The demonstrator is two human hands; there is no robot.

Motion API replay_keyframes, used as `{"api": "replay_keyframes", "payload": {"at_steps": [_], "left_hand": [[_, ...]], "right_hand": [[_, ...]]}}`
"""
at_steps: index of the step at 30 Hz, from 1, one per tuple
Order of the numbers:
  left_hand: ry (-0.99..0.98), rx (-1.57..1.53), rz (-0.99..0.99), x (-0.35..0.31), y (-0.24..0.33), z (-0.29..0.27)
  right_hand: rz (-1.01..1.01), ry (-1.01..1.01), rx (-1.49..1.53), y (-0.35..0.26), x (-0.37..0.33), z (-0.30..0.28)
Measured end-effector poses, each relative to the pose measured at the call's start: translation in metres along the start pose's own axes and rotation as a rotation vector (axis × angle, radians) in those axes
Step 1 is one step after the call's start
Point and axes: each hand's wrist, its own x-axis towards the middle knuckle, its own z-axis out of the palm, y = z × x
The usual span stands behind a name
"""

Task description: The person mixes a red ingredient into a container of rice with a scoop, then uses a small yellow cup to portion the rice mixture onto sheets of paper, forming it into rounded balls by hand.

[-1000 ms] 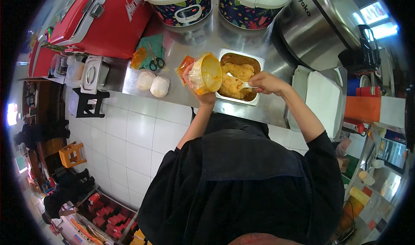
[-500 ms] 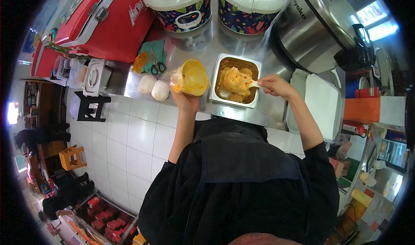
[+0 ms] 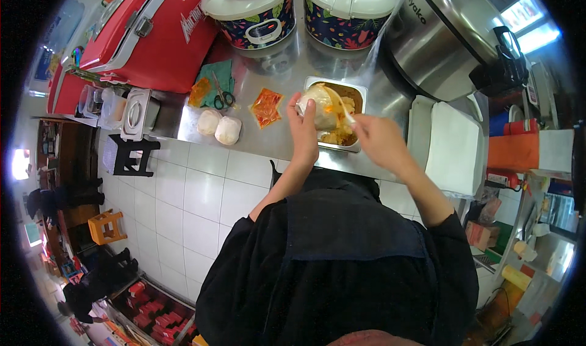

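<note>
My left hand [image 3: 303,132] grips a pale plastic bowl [image 3: 316,106], tipped over the steel pan [image 3: 365,105]. In my right hand [image 3: 381,139] is the white handle of a rice paddle [image 3: 346,110], whose blade reaches to the bowl's mouth and is partly hidden. Orange-yellow rice-like food [image 3: 339,138] lies in the pan. Left of the pan, a flat clear packet of red-orange sauce [image 3: 267,108] rests on the steel counter. Two whitish round bundles [image 3: 227,130] sit further left, near the counter's front edge.
Black scissors [image 3: 225,99] lie on a green cloth [image 3: 220,77] beside an orange packet. Two patterned rice cookers [image 3: 262,25], a big steel cooker [image 3: 448,47] and a red cool box [image 3: 152,40] line the back. White foam boxes [image 3: 452,144] are stacked at right.
My left hand has brought the bowl rightward over the pan and tilted it. The paddle has moved from the pan's food to the bowl's mouth. The sauce packet now shows on the counter.
</note>
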Motion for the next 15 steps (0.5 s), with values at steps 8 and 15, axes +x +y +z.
{"api": "replay_keyframes", "payload": {"at_steps": [8, 15], "left_hand": [[-0.007, -0.158, -0.109, -0.004, -0.004, 0.006], [-0.142, -0.471, -0.258, 0.002, 0.004, -0.014]], "right_hand": [[-0.003, 0.06, -0.136, -0.022, -0.016, 0.019], [-0.123, 0.222, -0.005, -0.008, -0.019, -0.01]]}}
